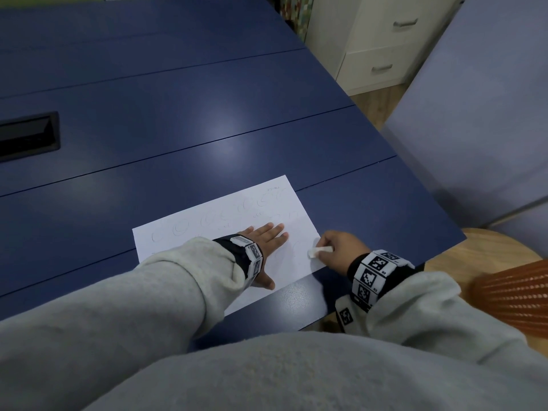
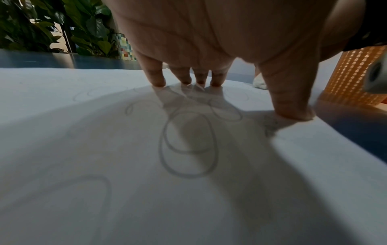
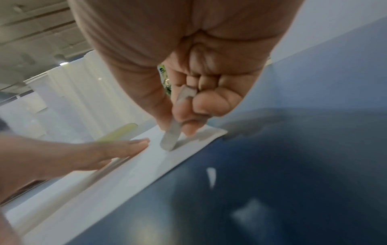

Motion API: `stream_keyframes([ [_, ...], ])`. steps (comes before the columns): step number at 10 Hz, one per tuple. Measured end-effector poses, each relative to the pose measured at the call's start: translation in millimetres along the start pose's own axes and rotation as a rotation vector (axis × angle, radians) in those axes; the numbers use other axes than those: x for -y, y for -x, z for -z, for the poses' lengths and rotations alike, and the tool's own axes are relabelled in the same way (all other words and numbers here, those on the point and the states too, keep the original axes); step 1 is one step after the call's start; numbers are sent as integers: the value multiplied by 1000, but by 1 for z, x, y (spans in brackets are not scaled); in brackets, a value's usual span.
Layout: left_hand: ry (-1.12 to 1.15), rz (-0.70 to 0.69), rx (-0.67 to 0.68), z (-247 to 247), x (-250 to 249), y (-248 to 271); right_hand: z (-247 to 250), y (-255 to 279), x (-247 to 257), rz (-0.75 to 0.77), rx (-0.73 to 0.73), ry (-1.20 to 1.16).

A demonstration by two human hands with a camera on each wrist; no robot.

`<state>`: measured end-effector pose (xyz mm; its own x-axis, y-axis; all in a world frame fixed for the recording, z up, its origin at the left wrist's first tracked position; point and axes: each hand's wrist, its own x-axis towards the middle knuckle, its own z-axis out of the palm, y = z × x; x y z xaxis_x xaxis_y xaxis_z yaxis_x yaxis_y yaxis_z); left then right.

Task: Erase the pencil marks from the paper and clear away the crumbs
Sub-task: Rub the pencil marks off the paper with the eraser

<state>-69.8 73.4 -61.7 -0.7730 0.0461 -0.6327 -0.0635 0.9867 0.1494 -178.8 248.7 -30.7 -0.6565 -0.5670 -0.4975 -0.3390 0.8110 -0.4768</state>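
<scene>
Your desk is a dark blue slatted top, and a black recessed hatch is set into it at the left edge. Beyond the right edge stand a white drawer unit, a pale blue panel and, nearer you, an orange perforated basket.

The paper lies flat near the front right corner of the desk, with its long side running up toward the right edge. Faint pencil marks, mostly loops and ovals, run in a row along its far side, and the left wrist view shows more ovals under your palm.

Your left hand lies on the middle of the sheet with the fingers straight and spread, tips and thumb pressing the paper down; it grasps nothing.

Your right hand sits at the right end of the sheet, near the desk's front edge. Its fingers are curled and pinch a white eraser between thumb and forefinger. The right wrist view shows the eraser tilted, its lower tip touching the paper just beside your left fingertips. Crumbs are too small to make out in these views
</scene>
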Motion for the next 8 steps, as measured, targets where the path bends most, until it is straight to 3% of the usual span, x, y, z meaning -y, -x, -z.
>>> stream_keyframes([
  [2, -6, 1, 16, 2, -1, 1, -14, 8, 2, 84, 130, 62],
  [4, -9, -4, 17, 2, -1, 2, -3, 1, -4, -36, -9, -81],
  [5, -10, 2, 23, 4, -3, 3, -17, 9, 1, 69, 129, 63],
  [6, -2, 5, 19, 5, -6, 5, -14, 6, 3, 94, 96, 78],
  [7, -13, -31, 29, 2, -11, 8, -4, 0, 1, 26, -2, -71],
  [8, -48, -50, 23, -3, -15, 11, -6, 2, 2, 55, 61, -97],
])
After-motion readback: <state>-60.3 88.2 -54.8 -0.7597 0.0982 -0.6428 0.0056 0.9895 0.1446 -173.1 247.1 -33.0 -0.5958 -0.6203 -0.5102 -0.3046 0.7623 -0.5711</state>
